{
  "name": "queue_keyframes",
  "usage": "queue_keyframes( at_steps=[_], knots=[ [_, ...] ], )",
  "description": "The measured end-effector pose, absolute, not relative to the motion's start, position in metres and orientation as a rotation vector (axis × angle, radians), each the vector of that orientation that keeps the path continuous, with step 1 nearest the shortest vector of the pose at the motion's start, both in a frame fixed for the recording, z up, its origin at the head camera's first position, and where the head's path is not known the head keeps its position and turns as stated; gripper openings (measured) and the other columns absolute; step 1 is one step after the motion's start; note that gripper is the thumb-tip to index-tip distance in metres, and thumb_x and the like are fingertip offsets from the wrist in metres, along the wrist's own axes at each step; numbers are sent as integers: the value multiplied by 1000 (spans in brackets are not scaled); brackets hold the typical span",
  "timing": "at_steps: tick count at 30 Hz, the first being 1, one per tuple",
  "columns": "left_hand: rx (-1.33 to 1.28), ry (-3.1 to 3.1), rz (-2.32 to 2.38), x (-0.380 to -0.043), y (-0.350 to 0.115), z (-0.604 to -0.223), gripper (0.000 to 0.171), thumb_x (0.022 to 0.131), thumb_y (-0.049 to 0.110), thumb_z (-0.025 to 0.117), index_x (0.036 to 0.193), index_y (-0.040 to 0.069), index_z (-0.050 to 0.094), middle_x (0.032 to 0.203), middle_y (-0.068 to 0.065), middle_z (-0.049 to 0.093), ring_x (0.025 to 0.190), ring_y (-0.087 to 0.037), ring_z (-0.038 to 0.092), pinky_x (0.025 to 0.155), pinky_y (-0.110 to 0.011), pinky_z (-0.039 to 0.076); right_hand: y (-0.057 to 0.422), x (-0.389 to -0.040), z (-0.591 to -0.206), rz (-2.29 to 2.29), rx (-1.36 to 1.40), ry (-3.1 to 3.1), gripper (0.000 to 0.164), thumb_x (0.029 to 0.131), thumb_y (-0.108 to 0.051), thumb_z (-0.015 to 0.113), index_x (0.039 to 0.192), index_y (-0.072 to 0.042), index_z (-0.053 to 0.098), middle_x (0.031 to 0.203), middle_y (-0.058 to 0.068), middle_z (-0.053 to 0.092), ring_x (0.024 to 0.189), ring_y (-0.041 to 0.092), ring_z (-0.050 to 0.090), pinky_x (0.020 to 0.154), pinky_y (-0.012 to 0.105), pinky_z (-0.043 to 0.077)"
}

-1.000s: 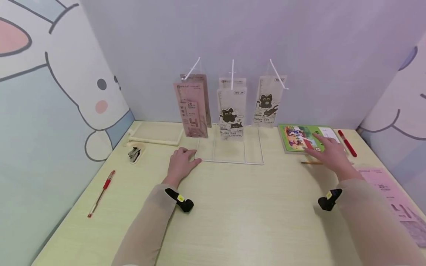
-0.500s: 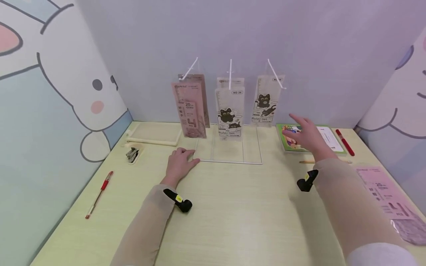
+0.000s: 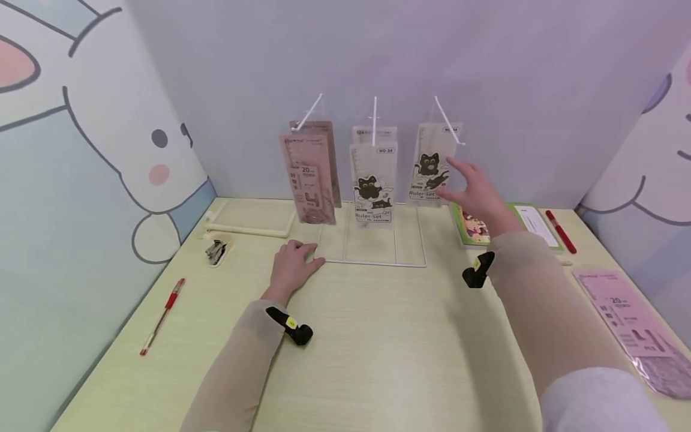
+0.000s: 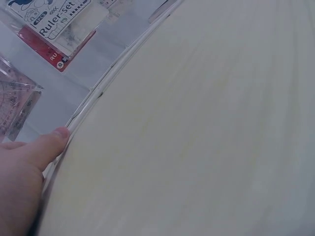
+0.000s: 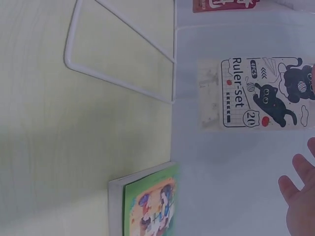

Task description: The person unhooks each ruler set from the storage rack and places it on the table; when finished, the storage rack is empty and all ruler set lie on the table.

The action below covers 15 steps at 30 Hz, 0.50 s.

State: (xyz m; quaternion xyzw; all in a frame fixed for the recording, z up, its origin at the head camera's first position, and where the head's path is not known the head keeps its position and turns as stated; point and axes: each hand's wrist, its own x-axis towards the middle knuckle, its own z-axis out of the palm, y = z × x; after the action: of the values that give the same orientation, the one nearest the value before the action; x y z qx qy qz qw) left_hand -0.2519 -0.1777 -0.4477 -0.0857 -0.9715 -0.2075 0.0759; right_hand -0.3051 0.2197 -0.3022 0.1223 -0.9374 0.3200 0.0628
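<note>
A white wire display rack (image 3: 372,263) stands against the back wall, its three hooks hung with flat packs. My left hand (image 3: 291,269) holds the front left corner of the rack's base, with the thumb (image 4: 51,145) along the front wire in the left wrist view. My right hand (image 3: 479,195) is raised, fingers spread, beside the right-hand ruler set (image 3: 429,165) with black cats on it. In the right wrist view, that ruler set (image 5: 261,93) hangs just off the fingertips. Another cat ruler set (image 3: 372,186) fills the middle hook, and pink ruler sets (image 3: 308,180) hang on the left.
Behind my right hand lies a green picture book (image 3: 468,231), with a red marker (image 3: 560,231) beyond it. A pink ruler pack (image 3: 626,318) lies at the right edge. On the left are a red pen (image 3: 163,315), a stapler (image 3: 216,252) and a white framed pouch (image 3: 251,217).
My right hand has left the book area, rising and moving left to the right-hand ruler set. My left hand stays at the rack's corner.
</note>
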Motion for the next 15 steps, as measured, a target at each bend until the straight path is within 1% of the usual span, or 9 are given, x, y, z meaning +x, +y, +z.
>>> queue_keyframes(
  at_steps=[5,9,13,15],
  knots=[
    [-255,-2915,-628,-251,-176,-444,52,87,50,59,126,15,61,120,-16,51,106,-32,46,88,-50,35,214,-310,-290,971,380,-2796,79,87,-36,66,151,-24,21,154,18,8,138,43,10,103,64,13],
    [-252,-2924,-630,-251,-176,-443,52,87,50,59,126,15,61,120,-16,50,106,-32,46,88,-50,35,211,-313,-286,998,359,-2788,79,86,-40,66,150,-29,21,156,11,5,139,40,8,103,64,13],
    [-243,-2931,-643,-251,-177,-443,52,87,51,59,126,15,61,120,-16,51,106,-33,46,88,-50,35,209,-315,-288,1062,297,-2809,79,85,-45,65,149,-38,18,155,11,5,139,40,10,102,66,15],
    [-241,-2934,-648,-251,-177,-443,53,87,51,59,126,16,61,120,-16,51,106,-32,46,88,-49,35,207,-315,-290,1128,261,-2798,81,85,-45,66,149,-39,17,155,12,8,138,40,13,101,66,16]
  ],
)
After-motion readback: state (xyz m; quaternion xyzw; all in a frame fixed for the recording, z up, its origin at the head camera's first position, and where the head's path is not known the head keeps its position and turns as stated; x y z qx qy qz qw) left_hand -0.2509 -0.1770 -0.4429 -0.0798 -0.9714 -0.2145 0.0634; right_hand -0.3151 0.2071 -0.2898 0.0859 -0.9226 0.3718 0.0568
